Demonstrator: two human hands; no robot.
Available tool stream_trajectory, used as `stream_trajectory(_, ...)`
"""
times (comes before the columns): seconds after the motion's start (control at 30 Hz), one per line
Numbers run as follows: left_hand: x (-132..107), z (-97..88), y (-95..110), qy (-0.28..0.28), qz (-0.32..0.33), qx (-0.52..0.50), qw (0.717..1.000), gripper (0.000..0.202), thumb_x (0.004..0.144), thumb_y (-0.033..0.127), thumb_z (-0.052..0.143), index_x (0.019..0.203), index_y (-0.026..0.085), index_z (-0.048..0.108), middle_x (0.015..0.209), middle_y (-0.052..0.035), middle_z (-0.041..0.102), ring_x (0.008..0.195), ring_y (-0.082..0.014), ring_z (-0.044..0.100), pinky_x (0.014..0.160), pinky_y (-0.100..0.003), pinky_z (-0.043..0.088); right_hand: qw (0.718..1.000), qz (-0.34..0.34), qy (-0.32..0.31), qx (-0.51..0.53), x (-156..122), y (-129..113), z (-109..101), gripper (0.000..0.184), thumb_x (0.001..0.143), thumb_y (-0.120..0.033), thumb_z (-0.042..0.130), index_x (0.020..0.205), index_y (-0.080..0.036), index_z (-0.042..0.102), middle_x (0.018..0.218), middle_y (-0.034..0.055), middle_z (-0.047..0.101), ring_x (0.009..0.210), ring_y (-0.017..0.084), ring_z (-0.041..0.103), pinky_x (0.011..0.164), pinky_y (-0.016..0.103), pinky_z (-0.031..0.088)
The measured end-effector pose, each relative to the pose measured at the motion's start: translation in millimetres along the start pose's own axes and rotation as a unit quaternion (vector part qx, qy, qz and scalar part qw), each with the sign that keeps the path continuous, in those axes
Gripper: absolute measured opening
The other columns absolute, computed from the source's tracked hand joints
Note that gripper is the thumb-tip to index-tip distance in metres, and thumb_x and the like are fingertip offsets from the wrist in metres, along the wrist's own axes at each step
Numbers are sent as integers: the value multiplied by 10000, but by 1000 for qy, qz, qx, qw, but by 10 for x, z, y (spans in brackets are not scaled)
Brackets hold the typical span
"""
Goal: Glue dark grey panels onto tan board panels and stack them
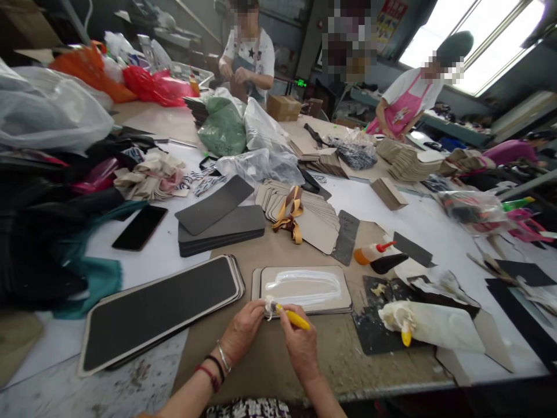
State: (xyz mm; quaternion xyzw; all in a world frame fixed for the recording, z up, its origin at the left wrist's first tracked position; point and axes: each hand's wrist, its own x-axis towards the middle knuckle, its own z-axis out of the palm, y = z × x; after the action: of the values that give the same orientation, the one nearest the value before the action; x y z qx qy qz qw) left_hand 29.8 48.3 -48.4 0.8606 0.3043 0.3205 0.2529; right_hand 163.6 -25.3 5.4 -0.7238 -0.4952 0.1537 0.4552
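My right hand (300, 348) is closed around the yellow handle of a glue brush (293, 317). Its white, glue-caked bristles meet the lower left corner of a beige panel (307, 297). White glue lies on this panel in a wet, looping streak, and more panels are stacked underneath. My left hand (244, 331) has its fingers closed at that same corner, close to the bristles; the exact grip is partly hidden. To the left lies a stack of long dark panels with pale borders (161, 310).
A white glue bottle (444, 325) lies at right with another yellow piece at its mouth. Behind it is a red-tipped bottle (369, 253). Dark boards (221, 226), fanned beige pieces (313, 217) and a phone (140, 227) lie beyond. Two people (248, 55) (404, 98) work across the table.
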Motion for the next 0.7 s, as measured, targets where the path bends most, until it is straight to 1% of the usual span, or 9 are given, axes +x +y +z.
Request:
stream_trajectory(0.07, -5, 7, -7, 11, 5, 2, 1000, 206, 882, 146, 386, 910, 189, 586, 951, -43, 638, 910, -131, 617, 825, -268, 532, 999, 33, 15, -1, 51, 34, -65, 202, 842, -367, 510, 817, -191, 605, 763, 34, 646, 697, 155, 610, 667, 246, 494)
stream_trajectory(0.2, 21, 7, 19, 16, 9, 19, 1000, 194, 877, 167, 410, 907, 169, 602, 939, -59, 637, 895, -146, 615, 802, -276, 545, 996, 69, 57, -23, 138, 54, -142, 265, 821, -430, 505, 810, -187, 610, 777, 45, 650, 728, 173, 606, 704, 270, 477)
stream_trajectory(0.3, 51, -9, 49, -10, 25, 35, 999, 170, 860, 152, 442, 916, 168, 601, 915, -52, 636, 907, -163, 609, 817, -307, 546, 997, 75, 30, -5, 190, 59, -102, 270, 813, -440, 511, 808, -188, 610, 781, 42, 648, 736, 170, 605, 714, 265, 470)
stream_trajectory(0.4, 54, -2, 48, -32, 33, 53, 998, 157, 850, 130, 454, 890, 168, 601, 883, -49, 634, 895, -172, 610, 806, -324, 553, 997, 76, -1, 3, 272, 203, -162, 296, 811, -466, 495, 796, -191, 605, 783, 41, 648, 743, 170, 606, 719, 262, 465)
stream_trajectory(0.43, 46, 9, 39, -33, 35, 60, 997, 159, 851, 126, 450, 880, 167, 601, 881, -51, 634, 890, -175, 610, 803, -329, 555, 996, 86, 10, -14, 308, 297, -243, 323, 802, -492, 488, 791, -191, 603, 788, 46, 651, 741, 177, 607, 717, 271, 463)
stream_trajectory(0.5, 19, 42, 10, -26, 43, 75, 996, 171, 856, 123, 437, 874, 169, 601, 891, -51, 634, 898, -177, 610, 807, -337, 555, 986, 133, 63, -75, 378, 530, -499, 401, 768, -567, 469, 789, -188, 600, 769, 58, 656, 707, 200, 609, 689, 302, 458)
stream_trajectory(0.57, -11, 79, -18, -16, 53, 85, 995, 190, 863, 122, 421, 906, 175, 599, 919, -50, 635, 927, -176, 606, 822, -336, 552, 964, 191, 118, -144, 435, 766, -823, 488, 726, -643, 444, 791, -186, 602, 686, 60, 650, 636, 220, 601, 638, 329, 449)
stream_trajectory(0.63, -31, 106, -33, -7, 60, 92, 994, 211, 874, 126, 400, 936, 173, 596, 931, -52, 638, 941, -177, 604, 825, -333, 553, 952, 198, 145, -182, 476, 941, -1119, 533, 707, -682, 416, 783, -187, 597, 691, 74, 653, 643, 233, 598, 639, 341, 441)
stream_trajectory(0.7, -36, 115, -31, 0, 61, 98, 993, 232, 886, 137, 372, 949, 164, 594, 933, -60, 639, 938, -179, 606, 822, -335, 555, 955, 172, 153, -189, 509, 1029, -1318, 536, 711, -685, 402, 773, -185, 584, 754, 99, 660, 704, 239, 600, 675, 342, 438)
